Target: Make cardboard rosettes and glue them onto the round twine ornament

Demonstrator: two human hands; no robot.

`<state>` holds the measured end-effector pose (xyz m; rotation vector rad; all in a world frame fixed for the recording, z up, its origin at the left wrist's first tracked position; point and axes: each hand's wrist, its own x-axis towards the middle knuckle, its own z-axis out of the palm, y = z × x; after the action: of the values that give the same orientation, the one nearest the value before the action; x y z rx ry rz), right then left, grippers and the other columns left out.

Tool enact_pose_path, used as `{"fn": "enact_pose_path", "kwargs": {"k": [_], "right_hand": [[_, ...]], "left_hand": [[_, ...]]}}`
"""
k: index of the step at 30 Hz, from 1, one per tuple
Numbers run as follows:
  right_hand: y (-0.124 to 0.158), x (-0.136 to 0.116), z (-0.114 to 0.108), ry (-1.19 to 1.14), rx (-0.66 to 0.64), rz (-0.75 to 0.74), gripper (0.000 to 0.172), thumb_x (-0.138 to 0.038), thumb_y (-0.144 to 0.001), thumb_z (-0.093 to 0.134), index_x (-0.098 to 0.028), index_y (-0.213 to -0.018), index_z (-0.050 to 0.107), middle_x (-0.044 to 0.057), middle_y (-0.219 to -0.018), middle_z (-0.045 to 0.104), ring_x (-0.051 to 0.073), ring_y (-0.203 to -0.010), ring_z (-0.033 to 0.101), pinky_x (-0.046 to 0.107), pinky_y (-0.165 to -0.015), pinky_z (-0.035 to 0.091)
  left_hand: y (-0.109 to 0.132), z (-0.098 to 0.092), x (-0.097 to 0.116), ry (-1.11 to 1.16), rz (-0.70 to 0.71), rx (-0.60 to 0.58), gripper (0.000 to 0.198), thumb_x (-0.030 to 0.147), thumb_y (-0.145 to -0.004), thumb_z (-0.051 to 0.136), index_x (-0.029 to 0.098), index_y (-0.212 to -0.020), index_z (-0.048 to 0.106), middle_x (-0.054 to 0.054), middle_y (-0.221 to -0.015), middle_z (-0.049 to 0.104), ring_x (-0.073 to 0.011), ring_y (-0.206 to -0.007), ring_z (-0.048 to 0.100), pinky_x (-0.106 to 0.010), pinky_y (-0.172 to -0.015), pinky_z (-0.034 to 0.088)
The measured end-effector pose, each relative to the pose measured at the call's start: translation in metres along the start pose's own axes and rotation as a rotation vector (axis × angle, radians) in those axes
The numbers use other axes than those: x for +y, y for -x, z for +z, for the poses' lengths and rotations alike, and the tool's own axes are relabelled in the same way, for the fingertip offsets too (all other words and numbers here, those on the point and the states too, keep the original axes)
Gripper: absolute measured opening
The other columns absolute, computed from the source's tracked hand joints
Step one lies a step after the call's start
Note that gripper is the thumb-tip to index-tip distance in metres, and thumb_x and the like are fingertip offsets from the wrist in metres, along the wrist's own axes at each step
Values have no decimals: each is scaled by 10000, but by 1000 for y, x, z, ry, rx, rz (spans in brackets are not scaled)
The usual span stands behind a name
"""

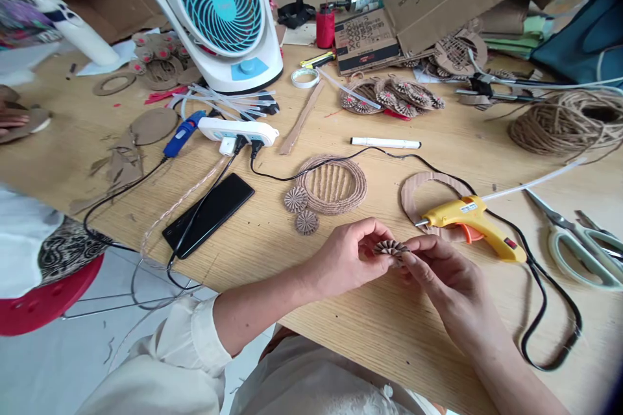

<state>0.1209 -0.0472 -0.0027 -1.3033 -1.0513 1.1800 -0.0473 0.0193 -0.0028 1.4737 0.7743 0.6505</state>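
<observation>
Between my two hands is a small pleated cardboard rosette (390, 247), tilted, just above the front of the table. My left hand (353, 256) pinches its left side. On its right side, the thumb and fingers of my right hand (440, 275) close on it. Beyond them lies a twine-wrapped ring (361, 198) with strands strung across its middle. Two more rosettes touch or nearly touch its lower left, an upper rosette (295, 199) and a lower rosette (307, 222). A yellow glue gun (479, 217) rests on a cardboard ring (413, 191) to the right.
Scissors (579, 240) and a twine ball (559, 123) lie at right. A black cord (538, 272) loops beside my right arm. Leftward are a phone (209, 214), a power strip (243, 130) and a fan (224, 6). Another person's hand (12, 120) shows at the far left.
</observation>
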Motion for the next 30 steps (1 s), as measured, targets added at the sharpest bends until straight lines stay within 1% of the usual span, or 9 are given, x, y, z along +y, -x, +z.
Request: {"fn": "enact_pose_path", "kwargs": {"k": [5,8,11,14,17,21,24,27,30], "right_hand": [[0,2,0,14,-20,7,190,-390,-836,763,-214,-882,707,16,-732,690,91,-597,619,164,-548,540],[0,3,0,-12,-21,21,187,-387,-852,748,-212,-886,693,14,-719,679,97,-600,620,180,-561,543],[0,4,0,-60,-23,25,187,-384,-854,746,-215,-885,675,5,-717,668,100,-609,620,194,-582,546],[0,2,1,-87,-29,41,211,-406,-861,736,-214,-902,657,5,-744,668,106,-643,632,213,-624,559],[1,-3,2,-62,-40,69,265,-458,-879,703,-209,-948,646,-7,-714,636,93,-608,587,191,-563,514],[4,-7,3,19,-184,168,363,-525,-855,700,-190,-983,643,10,-753,646,91,-577,527,203,-506,458],[7,-7,-3,81,-254,211,346,-520,-862,692,-177,-879,657,1,-664,603,85,-523,453,217,-465,378],[10,-6,-17,25,-272,117,289,-465,-905,660,-189,-820,673,-21,-610,507,86,-512,390,237,-459,309],[10,-7,-30,-81,-243,-49,316,-440,-955,587,-213,-754,677,-14,-613,504,95,-505,383,263,-480,318]], "left_hand": [[1,-2,2,37,-19,-8,127,109,-777,678,152,-863,596,1,-793,660,-99,-720,621,-212,-699,513],[1,-2,2,65,-33,-11,154,122,-788,685,153,-923,619,-16,-851,690,-113,-755,657,-227,-720,532],[1,-1,0,115,-76,-9,190,203,-821,716,149,-984,636,-40,-888,721,-139,-791,700,-248,-737,548],[-1,-2,-3,155,-101,-54,190,280,-845,732,139,-948,658,-51,-863,734,-144,-800,706,-244,-737,537],[-3,-5,-7,243,-104,-64,213,306,-835,751,135,-933,673,-50,-887,738,-129,-807,691,-239,-754,525],[-6,-11,-9,310,-159,-5,278,354,-796,784,126,-917,680,-39,-866,717,-102,-745,644,-206,-655,484],[-7,-15,-8,283,-190,55,315,410,-782,787,130,-849,658,-8,-776,669,-83,-665,581,-188,-558,428],[-8,-18,-7,280,-193,96,345,446,-769,786,136,-809,640,2,-744,640,-81,-651,557,-181,-530,410],[-8,-18,-7,280,-195,97,355,451,-751,795,137,-834,651,-6,-772,643,-87,-662,561,-177,-514,410]]}}
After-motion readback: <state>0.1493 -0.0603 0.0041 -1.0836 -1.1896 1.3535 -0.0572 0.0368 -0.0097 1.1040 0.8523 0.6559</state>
